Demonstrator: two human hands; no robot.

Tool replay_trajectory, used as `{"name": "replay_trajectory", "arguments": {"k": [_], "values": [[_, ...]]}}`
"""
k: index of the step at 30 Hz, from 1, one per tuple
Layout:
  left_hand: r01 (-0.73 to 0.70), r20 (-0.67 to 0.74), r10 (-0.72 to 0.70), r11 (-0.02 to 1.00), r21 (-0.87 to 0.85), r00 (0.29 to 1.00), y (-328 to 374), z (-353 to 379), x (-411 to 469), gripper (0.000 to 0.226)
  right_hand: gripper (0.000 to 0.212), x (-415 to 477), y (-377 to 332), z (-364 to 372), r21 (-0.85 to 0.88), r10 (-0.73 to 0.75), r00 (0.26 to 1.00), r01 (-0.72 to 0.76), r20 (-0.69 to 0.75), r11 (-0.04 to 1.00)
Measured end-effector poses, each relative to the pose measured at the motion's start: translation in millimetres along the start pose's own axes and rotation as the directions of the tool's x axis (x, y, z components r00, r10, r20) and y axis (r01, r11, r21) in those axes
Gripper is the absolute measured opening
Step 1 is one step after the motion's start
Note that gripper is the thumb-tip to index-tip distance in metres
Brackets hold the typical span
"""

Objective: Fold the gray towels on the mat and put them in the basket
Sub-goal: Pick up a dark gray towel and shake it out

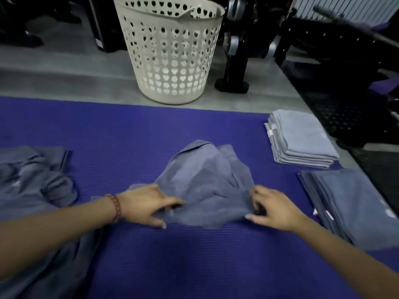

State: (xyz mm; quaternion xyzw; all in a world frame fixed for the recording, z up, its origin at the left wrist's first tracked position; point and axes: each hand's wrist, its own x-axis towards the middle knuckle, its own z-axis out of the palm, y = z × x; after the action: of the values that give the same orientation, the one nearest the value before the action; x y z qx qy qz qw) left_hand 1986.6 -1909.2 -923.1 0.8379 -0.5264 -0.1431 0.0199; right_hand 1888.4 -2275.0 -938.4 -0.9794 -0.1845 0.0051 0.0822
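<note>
Left hand (149,203) and right hand (274,209) each pinch the near edge of a crumpled gray towel (205,175); its bulk lies beyond, toward the mat (194,255)'s far edge.

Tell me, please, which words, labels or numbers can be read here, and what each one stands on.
No text can be read.
The white tag on the light folded stack: too small and blurred.
The other tag on the dark folded stack: blurred.
The pale label on the black box left of the basket: blurred.
The crumpled towel gripped by the left hand and right hand: no print shows.
</note>
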Motion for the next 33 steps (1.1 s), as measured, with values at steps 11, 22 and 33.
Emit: {"name": "replay_trajectory", "arguments": {"k": [11, 22, 33], "values": [[0.301, 0.034, -0.303, 0.919, -0.256, 0.952, -12.1, 58.5, -4.8, 0.048, 0.057, 63.7, -26.9, 2.4, 0.556, 0.413, 0.910, -0.328, -0.031, 0.764], [0.486, -0.026, -0.493, 0.863, -0.137, 0.870, -21.9, 61.7, -13.7, 0.046, 0.074, 116.0, -59.1, 10.0, 0.031, 0.247, 0.855, -0.293, 0.456, 0.956], [0.207, -0.065, -0.224, 0.959, -0.194, 0.972, -3.6, 49.4, -51.4, 0.049, 0.022, 21.1, -59.1, -15.5, -0.205, -0.454, 0.885, 0.428, -0.103, 0.880]]}}
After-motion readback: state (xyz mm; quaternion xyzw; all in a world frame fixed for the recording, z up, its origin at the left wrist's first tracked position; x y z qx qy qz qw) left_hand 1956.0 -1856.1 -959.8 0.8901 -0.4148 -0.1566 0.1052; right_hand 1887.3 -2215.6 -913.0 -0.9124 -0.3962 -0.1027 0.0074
